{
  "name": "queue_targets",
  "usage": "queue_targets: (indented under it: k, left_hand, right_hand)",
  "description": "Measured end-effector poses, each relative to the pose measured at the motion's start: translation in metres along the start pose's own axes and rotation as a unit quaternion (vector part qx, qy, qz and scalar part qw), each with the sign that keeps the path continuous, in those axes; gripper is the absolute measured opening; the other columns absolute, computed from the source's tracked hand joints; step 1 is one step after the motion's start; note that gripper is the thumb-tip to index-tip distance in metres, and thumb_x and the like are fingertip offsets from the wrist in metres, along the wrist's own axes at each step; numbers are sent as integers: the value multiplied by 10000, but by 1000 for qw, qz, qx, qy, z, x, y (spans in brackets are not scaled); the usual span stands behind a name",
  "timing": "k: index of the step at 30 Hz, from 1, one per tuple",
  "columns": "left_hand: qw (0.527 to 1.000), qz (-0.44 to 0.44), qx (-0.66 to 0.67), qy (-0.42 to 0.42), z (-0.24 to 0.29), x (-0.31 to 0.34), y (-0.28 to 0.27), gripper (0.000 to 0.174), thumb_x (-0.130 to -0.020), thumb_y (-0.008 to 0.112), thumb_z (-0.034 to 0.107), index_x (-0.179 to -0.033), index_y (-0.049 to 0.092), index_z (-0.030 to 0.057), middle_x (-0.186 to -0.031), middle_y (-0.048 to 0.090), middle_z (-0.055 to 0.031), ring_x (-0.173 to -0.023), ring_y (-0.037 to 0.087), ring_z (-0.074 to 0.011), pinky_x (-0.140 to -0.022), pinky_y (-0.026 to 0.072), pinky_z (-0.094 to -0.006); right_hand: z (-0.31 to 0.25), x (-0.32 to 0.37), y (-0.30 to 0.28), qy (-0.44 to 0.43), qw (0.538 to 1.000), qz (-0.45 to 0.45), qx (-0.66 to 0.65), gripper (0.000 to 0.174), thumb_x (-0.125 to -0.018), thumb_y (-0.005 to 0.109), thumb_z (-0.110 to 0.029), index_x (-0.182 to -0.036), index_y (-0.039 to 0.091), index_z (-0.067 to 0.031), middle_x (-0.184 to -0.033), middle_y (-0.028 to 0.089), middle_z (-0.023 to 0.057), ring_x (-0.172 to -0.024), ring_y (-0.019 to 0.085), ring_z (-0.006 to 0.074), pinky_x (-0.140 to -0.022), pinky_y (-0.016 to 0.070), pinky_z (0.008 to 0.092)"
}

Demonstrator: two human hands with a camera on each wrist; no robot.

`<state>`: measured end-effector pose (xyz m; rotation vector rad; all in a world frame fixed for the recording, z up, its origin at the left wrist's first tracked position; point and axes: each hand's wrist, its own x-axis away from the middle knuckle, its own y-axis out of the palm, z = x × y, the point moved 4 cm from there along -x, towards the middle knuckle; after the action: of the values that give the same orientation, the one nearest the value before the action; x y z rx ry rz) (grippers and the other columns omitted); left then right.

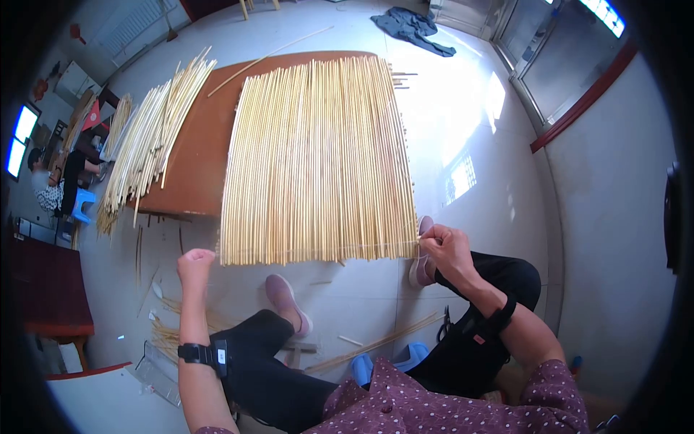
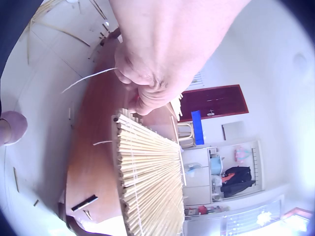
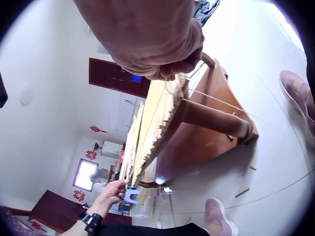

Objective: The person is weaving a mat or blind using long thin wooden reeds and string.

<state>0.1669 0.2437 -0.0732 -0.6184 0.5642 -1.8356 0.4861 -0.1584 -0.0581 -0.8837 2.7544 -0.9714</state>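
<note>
Mat, one: pale sticks laid side by side, bound with thin string; the mat (image 1: 318, 159) is lying on the table (image 1: 194, 155), its near edge facing the wearer. All clock positions are being taken from the mat's middle in the head view.

Left hand (image 1: 195, 267), at about 7:30: hovering just beside the mat's near corner, fingers curling tightly round string (image 2: 88, 77), a white end of which is trailing from the fist in the left wrist view.

Right hand (image 1: 450, 253), at 4 o'clock: standing at the other near corner, fingers curling in and pinching string close against the stick ends; white strands are hanging beside it in the right wrist view.

Loose sticks (image 1: 155, 130), a heap, at 9 o'clock: lying on the table, apart from the mat. Single stick (image 1: 271, 61), at 11: resting slantwise.

Garment (image 1: 405, 27), dark, at 1 o'clock: lying crumpled on the floor (image 1: 499, 188).

Pink shoes (image 1: 278, 289), two, at 5 and 6:30: being worn, both on the floor.

Second person (image 1: 50, 194), at 9, far off: sitting on a blue stool (image 1: 84, 205).
</note>
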Motion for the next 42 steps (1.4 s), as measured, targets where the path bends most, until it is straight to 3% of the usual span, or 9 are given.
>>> queue_targets:
  k: [4,7,11,14,16,25,30,33,42]
  left_hand:
    - [990,28,134,20,14,-6,-3,42,-759,665,51,-788,654,24,-642,567,36,-567,476,-35,-528,372,-189]
    - [988,7,151,39,38,-19,-8,48,-799,672,104,-784,636,76,-602,502,86,-444,316,15,-377,194,-178]
    - [987,-27,153,45,102,-57,-16,33,-796,645,59,-812,647,30,-688,560,47,-594,450,-16,-544,339,-168]
    - [987,-66,143,44,149,-94,-7,30,-801,647,66,-819,643,42,-681,558,42,-567,453,-22,-516,334,-169]
    - [984,-72,143,83,174,-121,12,86,-817,663,144,-850,620,77,-544,413,93,-403,287,16,-348,189,-163]
    - [983,-32,138,113,205,-257,107,66,-769,669,105,-791,658,43,-612,540,43,-466,410,-36,-413,299,-192]
    - [988,-23,110,103,219,-322,136,94,-761,676,94,-822,664,23,-689,595,1,-579,505,-75,-533,402,-223]
    - [992,-22,88,92,212,-355,159,131,-757,678,84,-859,670,3,-815,655,-54,-768,583,-139,-723,455,-283]
    - [991,-40,105,76,217,-379,195,159,-754,673,84,-875,668,-18,-843,657,-71,-775,591,-149,-721,467,-295]
  right_hand:
    - [-24,-4,-21,8,995,-11,-98,151,-784,572,-93,-825,652,29,-592,564,65,-570,504,96,-572,442,251]
    - [-60,-31,-46,0,997,-16,-79,150,-803,576,-96,-812,648,35,-578,542,26,-559,480,74,-538,418,240]
    - [-84,-109,-69,-32,998,-21,-50,147,-820,589,-113,-792,649,18,-556,518,0,-494,458,57,-442,375,233]
    - [-102,-176,-79,-57,997,-16,-57,130,-815,605,-117,-766,652,-6,-566,517,-7,-479,449,50,-420,357,214]
    - [-101,-224,-74,-66,994,0,-82,140,-819,608,-121,-738,639,-11,-552,509,8,-493,461,78,-428,365,253]
    - [-58,-386,-41,-41,997,69,11,124,-777,574,-103,-720,636,-11,-571,535,30,-522,505,94,-475,423,283]
    - [-55,-421,-19,-15,997,69,-9,143,-784,567,-112,-711,613,1,-588,546,44,-538,538,110,-541,490,299]
    - [-49,-438,-8,-34,997,65,30,157,-795,556,-121,-746,623,13,-611,565,63,-555,556,121,-558,498,301]
    - [-38,-458,-5,-21,997,69,-13,152,-801,557,-112,-783,642,13,-632,566,45,-563,532,108,-523,482,283]
